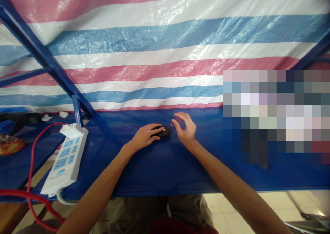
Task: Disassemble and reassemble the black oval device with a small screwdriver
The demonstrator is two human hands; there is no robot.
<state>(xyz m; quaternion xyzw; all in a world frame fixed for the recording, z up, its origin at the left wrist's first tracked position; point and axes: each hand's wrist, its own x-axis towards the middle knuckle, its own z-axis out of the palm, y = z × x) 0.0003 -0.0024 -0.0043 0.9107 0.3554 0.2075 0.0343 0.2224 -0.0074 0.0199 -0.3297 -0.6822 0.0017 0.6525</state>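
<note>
Our arms (103,189) reach out: left hand (144,136), fingers together, holds the black disc (165,132); right hand (186,129) pinches a tiny red bit (172,124), easily fumbled.

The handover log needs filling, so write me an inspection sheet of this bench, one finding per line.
Surface: table covered with a blue sheet.
Job's things: black disc lying flat on the sheet; small red piece just above its right edge.
Clutter: white scraps at the back left; orange object at the far left.
Hands: left hand holds the black disc, fingers over its top; right hand pinches the small red piece.
Cables: power strip on the left; red cable loops past it; white cable leaves its near end.
Surroundings: striped tarp behind, blue frame on the left, tiled floor below; the right side is blurred out.
</note>
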